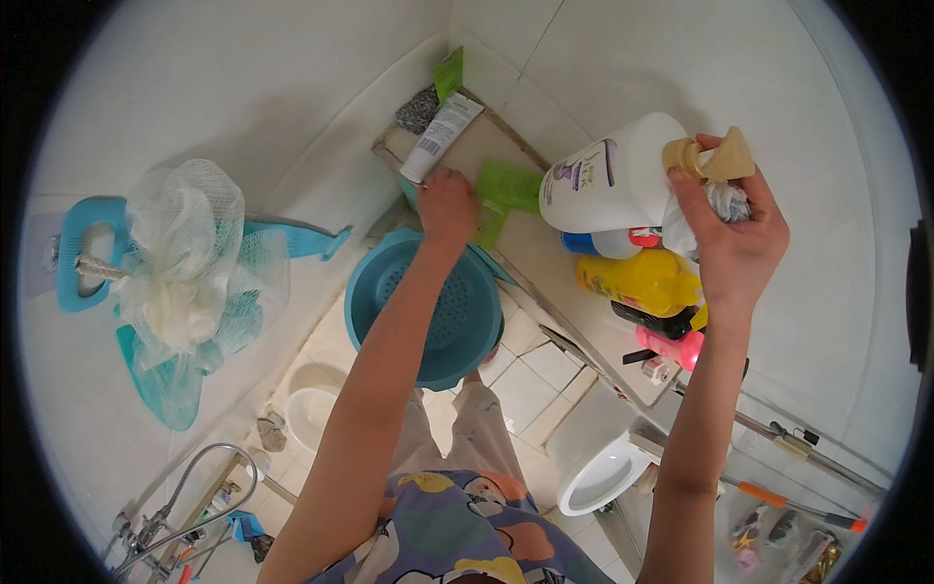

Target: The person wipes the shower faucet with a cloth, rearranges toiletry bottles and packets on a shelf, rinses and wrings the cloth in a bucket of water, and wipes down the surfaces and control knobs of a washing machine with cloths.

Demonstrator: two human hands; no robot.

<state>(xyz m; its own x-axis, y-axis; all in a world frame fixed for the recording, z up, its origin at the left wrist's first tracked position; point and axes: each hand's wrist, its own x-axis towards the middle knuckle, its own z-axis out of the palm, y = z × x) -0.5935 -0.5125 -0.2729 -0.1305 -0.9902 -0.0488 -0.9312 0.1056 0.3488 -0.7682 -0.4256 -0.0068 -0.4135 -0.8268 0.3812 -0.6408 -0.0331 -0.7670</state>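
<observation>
In the head view, the right grip [739, 234], at half past two, curls round the pump [683, 157] of the bottle [628, 170] at two, half hiding a wad [728, 200]. The left grip [449, 209], at twelve, bends near the tube [443, 134]; fingertips hidden, hold impossible to tell.

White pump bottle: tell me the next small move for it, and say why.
Probably ease the white pump bottle away from the blue-and-white container and yellow bottle: both are close by on one side, and the right hand has hold of its gold pump top.
</observation>
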